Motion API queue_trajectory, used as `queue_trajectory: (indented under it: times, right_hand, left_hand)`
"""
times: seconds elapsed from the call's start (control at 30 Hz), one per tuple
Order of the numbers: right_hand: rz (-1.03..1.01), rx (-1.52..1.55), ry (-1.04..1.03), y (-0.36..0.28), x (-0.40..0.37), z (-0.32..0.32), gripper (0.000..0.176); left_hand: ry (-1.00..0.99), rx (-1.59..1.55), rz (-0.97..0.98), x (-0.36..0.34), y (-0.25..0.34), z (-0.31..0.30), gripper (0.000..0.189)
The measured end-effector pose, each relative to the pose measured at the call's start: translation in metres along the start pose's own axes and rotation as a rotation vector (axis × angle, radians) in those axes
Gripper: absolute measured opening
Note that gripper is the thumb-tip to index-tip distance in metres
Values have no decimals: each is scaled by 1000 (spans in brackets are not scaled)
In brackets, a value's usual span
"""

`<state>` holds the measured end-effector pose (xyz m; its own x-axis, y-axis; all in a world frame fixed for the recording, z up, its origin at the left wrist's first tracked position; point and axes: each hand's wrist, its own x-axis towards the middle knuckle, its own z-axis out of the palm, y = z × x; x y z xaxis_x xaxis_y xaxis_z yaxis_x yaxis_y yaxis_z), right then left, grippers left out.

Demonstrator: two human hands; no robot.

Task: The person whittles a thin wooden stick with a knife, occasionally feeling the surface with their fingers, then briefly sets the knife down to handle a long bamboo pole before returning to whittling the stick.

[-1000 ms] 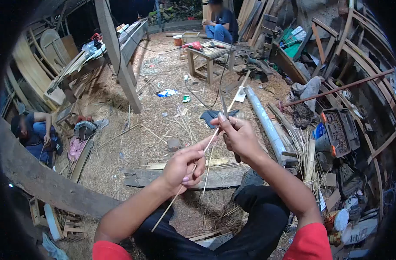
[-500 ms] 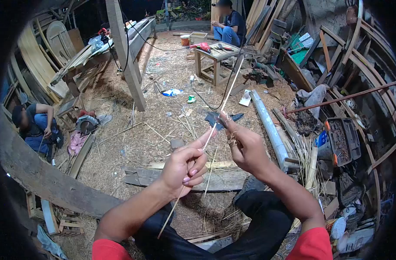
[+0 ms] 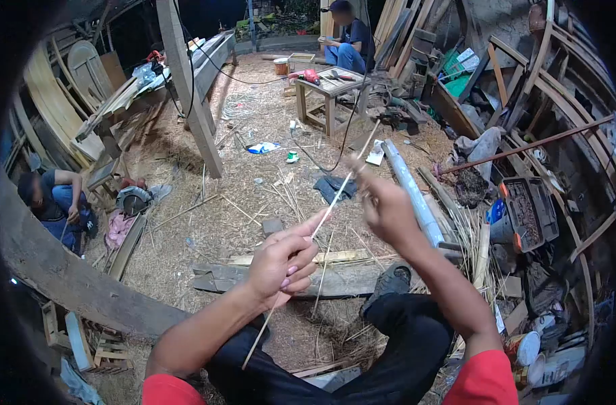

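Observation:
My left hand [image 3: 284,262] is closed around a thin, pale bamboo strip [image 3: 259,343], which slants from above my lap up and away to the right. The left index finger lies along it. My right hand [image 3: 385,206] is at the strip's upper part, its fingers curled and smeared by motion at the tips. Whatever those fingers grip cannot be made out. Beyond the hands, a dark cloth [image 3: 335,189] lies on the ground. A weathered plank [image 3: 348,282] crosses in front of my feet.
Shavings and loose strips cover the ground. A small wooden table [image 3: 329,84] with tools stands ahead, near a seated person [image 3: 348,47]. Another person [image 3: 55,199] sits at left beside a circular saw [image 3: 134,200]. A post [image 3: 186,88] rises left; an open toolbox [image 3: 529,214] lies right.
My right hand has risen a little along the strip, and its fingertips are now blurred. A dark piece at those fingers no longer shows clearly. My left hand keeps its hold.

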<state>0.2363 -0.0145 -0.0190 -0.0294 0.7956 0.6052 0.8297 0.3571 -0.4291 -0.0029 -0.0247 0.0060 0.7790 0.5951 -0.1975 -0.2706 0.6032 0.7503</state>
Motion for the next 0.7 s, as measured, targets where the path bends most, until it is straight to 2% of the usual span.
queue_trajectory:
  times: [0.03,0.17,0.27,0.37,0.47,0.57,0.63,0.67,0.7]
  right_hand:
    - [119,27,-34,4,4,-9,68]
    - [8,101,100,14,-5,-4,66]
    - [79,47,62,24,-7,-6,66]
    - [-27,80,66,25,-7,1,67]
    - [-14,104,-83,8,-11,0,68]
    - [-155,137,-201,-8,-17,9,65]
    - [-206,132,-285,-17,-26,18,62]
    - [-218,124,-252,-19,-25,18,62]
    - [-228,115,-218,-20,-24,19,62]
  left_hand:
    - [-1,4,-6,-1,0,2,57]
    - [-88,-18,-19,4,-3,-5,56]
    - [-123,26,-30,9,-3,-13,54]
    - [-58,193,-11,13,-2,-14,52]
    - [-22,132,-8,18,-2,-18,49]
    - [59,-31,26,20,0,-16,46]
    - [36,-163,-23,19,1,-24,49]
    - [23,-229,-48,18,2,-27,51]
    - [-17,-277,-49,16,3,-25,42]
